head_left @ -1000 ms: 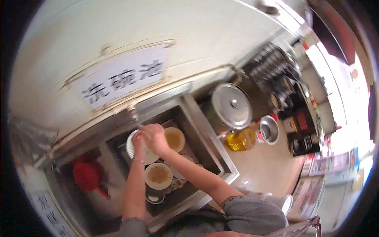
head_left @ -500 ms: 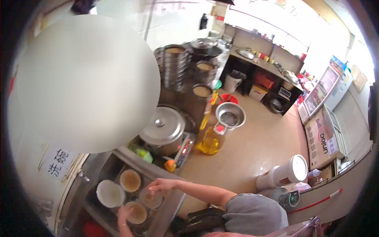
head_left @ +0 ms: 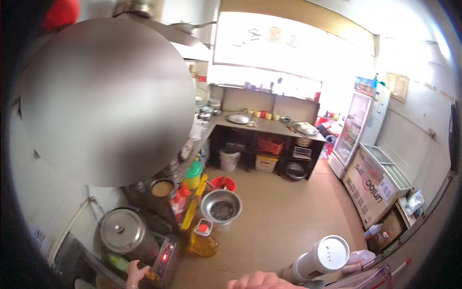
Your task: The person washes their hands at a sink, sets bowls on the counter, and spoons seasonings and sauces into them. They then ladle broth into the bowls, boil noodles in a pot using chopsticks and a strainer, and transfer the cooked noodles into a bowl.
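Note:
My left hand (head_left: 137, 273) is at the bottom left with its fingers apart, beside a small orange item (head_left: 153, 276) near the cooker. Whether they touch is unclear. Just left of the hand lies something green (head_left: 118, 262). A lidded metal pot (head_left: 122, 231) stands behind it, next to a cooker panel (head_left: 164, 257) with lit red lights. My right hand (head_left: 257, 280) shows only partly at the bottom edge. Its fingers look curled, and anything inside them is hidden. The sink's edge (head_left: 72, 248) shows at the lower left.
An oil jug (head_left: 204, 241) and a metal basin (head_left: 221, 206) stand right of the cooker. White buckets (head_left: 332, 253) are at the lower right, with a chest freezer (head_left: 370, 185) beyond. A counter (head_left: 269, 126) runs along the back. A grey blurred disc hides the upper left.
The view has swung up and right. My left hand has gone from the bowls in the sink to beside the orange item. My right hand has left the bowls and is at the bottom edge.

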`<state>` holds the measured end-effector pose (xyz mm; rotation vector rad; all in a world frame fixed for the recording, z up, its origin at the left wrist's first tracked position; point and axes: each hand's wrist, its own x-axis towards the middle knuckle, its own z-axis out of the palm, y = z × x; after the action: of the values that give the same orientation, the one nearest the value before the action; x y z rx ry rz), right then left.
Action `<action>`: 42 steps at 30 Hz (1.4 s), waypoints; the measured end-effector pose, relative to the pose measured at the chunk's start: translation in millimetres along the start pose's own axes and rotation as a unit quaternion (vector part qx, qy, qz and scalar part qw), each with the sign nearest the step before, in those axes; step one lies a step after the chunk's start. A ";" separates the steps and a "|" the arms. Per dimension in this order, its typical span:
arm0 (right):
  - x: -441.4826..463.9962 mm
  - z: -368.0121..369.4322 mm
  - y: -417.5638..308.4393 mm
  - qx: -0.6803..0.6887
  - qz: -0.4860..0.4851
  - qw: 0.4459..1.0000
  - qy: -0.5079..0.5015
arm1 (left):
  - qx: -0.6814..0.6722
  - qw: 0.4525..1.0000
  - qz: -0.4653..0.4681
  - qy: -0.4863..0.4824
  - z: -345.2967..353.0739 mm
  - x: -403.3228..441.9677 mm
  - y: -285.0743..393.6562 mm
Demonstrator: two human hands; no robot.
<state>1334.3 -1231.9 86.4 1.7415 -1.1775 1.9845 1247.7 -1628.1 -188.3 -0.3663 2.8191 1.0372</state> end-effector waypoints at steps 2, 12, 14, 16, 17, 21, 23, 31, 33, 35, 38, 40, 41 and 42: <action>-17.1 -41.1 -20.9 -0.033 -0.010 0.999 -0.018 | 0.019 0.999 0.027 -0.029 31.6 34.9 43.7; 14.5 -278.9 -64.0 -0.213 -0.058 0.973 0.067 | -0.096 0.952 0.214 -0.197 260.7 273.5 251.4; 32.4 -336.1 -83.6 -0.299 -0.054 0.948 0.099 | -0.149 0.932 0.206 -0.259 282.4 256.4 371.1; 59.7 -367.5 -100.7 -0.380 -0.055 0.919 0.088 | -0.137 0.888 0.214 -0.383 323.9 264.8 458.6; 58.5 -382.7 -107.6 -0.375 -0.057 0.923 0.067 | -0.131 0.875 0.264 -0.383 331.5 248.4 510.7; 52.1 -482.2 -141.4 -0.375 -0.047 0.919 -0.113 | -0.062 0.822 0.407 -0.393 404.9 257.5 624.6; 41.5 -507.1 -99.6 -0.353 -0.117 0.925 0.073 | -0.048 0.809 0.432 -0.396 443.7 287.3 645.3; 30.8 -750.2 -51.2 -0.045 -0.163 0.975 0.141 | -0.151 0.894 0.104 -0.409 527.3 414.4 643.4; 29.7 -802.6 -43.8 0.058 -0.105 0.975 0.185 | -0.195 0.914 0.011 -0.356 517.4 427.1 633.2; 21.6 -877.0 -35.3 0.033 0.093 0.984 0.147 | -0.204 0.940 -0.021 -0.271 515.3 452.4 613.0; -36.7 -990.7 13.3 0.048 0.196 0.951 0.236 | -0.155 0.949 -0.145 -0.233 511.6 496.5 603.4; -94.2 -1063.8 51.2 0.086 0.341 0.888 0.297 | -0.069 0.955 -0.177 -0.226 529.0 538.8 583.4; -125.9 -1096.7 73.8 0.101 0.413 0.841 0.334 | -0.013 0.961 -0.166 -0.223 545.2 569.9 579.5; -166.1 -1124.5 95.3 0.118 0.461 0.809 0.345 | -0.102 0.939 -0.141 -0.295 532.6 588.9 624.8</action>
<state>512.5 -454.1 -57.6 0.2689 -1.6616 2.9886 528.0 -930.5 -315.5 -0.3845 2.0703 1.1408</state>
